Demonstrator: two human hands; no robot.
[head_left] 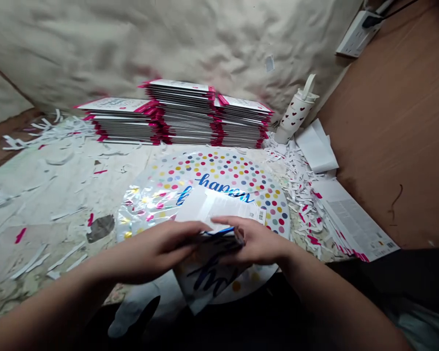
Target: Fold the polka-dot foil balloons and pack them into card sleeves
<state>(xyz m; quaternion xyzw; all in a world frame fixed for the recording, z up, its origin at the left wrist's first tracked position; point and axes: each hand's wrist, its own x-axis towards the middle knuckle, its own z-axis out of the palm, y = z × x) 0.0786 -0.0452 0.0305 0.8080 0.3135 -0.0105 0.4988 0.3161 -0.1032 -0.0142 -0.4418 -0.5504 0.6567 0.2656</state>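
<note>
My left hand [164, 248] and my right hand [261, 241] meet at the near edge of the table. Between them is a folded foil balloon [208, 280] with dark blue lettering, its lower corner hanging down past the fingers. Both hands are closed on it from the two sides. Just beyond lies a white printed card packet [223, 207] with a barcode. It rests on a flat round foil balloon [256, 180] printed with coloured dots and the blue word "happy". Clear, shiny film covers this balloon's left side.
Stacks of pink-edged card packets [186, 119] stand against the papered wall. A white tumbler with hearts [296, 117] leans beside them. Paper scraps [300, 190] litter both sides. More printed packets [358, 219] lie at right, below a power strip [358, 34].
</note>
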